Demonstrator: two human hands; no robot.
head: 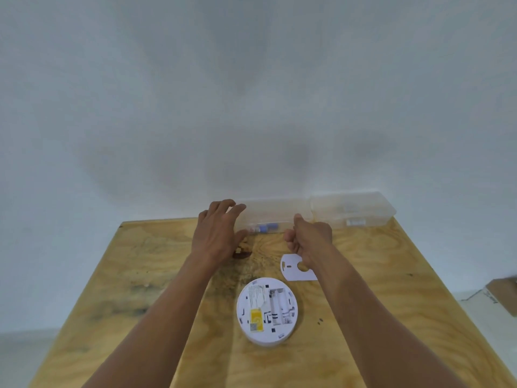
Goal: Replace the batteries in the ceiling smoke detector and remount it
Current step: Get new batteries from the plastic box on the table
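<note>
Here the left hand [216, 233], fingers spread, touched the left end of the battery box [272, 218] lying crosswise, right hand [309, 236] curled beside it, smoke detector [267, 310] lying open nearer the body

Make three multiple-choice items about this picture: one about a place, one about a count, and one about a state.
1. Where does the smoke detector lie?
A. on the wooden table
B. inside a clear box
C. in the left hand

2. How many clear plastic boxes stand at the far edge of the table?
A. one
B. two
C. four

3. How is the detector's battery compartment?
A. closed by a cover
B. open and empty
C. open with batteries in it

Answers:
1 A, it rests back side up on the wood, with no hand touching it.
2 B, the left box and the right box stand side by side.
3 B, the bare slots show, and the white cover plate lies apart.
</note>
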